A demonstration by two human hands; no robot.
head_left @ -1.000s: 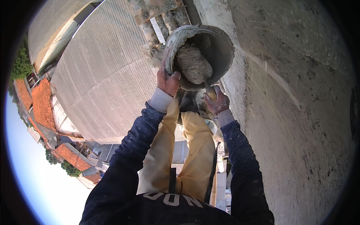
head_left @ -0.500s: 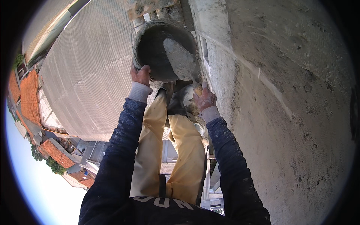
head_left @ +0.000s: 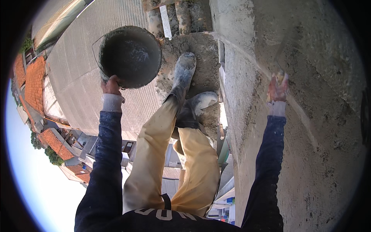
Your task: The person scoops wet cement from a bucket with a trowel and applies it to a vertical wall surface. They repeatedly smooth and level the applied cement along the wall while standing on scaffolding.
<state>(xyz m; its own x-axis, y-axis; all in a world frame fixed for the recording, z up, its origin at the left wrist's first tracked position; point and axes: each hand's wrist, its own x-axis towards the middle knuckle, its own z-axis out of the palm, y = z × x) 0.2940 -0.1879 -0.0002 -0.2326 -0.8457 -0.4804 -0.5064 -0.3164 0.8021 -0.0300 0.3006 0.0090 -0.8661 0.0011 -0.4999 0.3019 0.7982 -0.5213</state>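
My left hand is closed on the rim of a dark, mortar-stained bucket, which hangs over the corrugated roof far below, its grey inside facing me. My right hand is wrapped round the pale handle of a trowel against the rough grey plastered wall; the trowel's blade is smeared by motion and hard to make out.
My mortar-caked boots stand on a narrow, dirty ledge high beside the wall, with short round poles beyond. A drop to a wide corrugated roof, orange tiled roofs and trees lies at the left.
The bucket in my left hand has moved left. My right hand has swung right with the trowel, out of the bucket and onto the wall. More of my boots and the ledge show.
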